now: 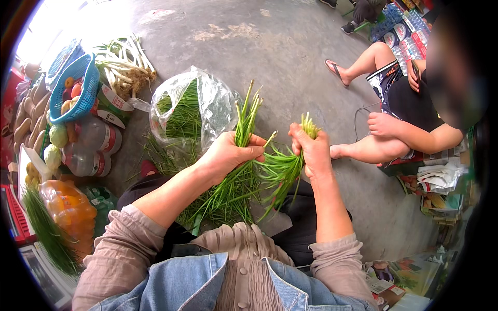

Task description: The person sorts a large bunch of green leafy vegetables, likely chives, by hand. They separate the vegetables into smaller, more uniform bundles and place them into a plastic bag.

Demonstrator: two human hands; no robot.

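Note:
My left hand (237, 151) grips a bunch of green garlic chives (247, 120), pale stem ends pointing up and away from me. Between its thumb and forefinger one thick stem (270, 138) sticks out to the right. My right hand (311, 145) is closed around a second chive bunch (284, 167), its whitish cut ends (309, 126) above the fist and its leaves drooping to the lower left. Below both hands loose chives (225, 206) lie in a heap between my knees. Just beyond my left hand stands a clear plastic bag (218, 105) with more chives inside.
Leeks (124, 64) with roots lie on the concrete floor at the upper left. Nearby are a blue plastic basket (93, 85) of produce, large drink bottles (91, 144) and a bundle of long green leaves (46, 229). On the right sits a person (412, 101) holding a phone.

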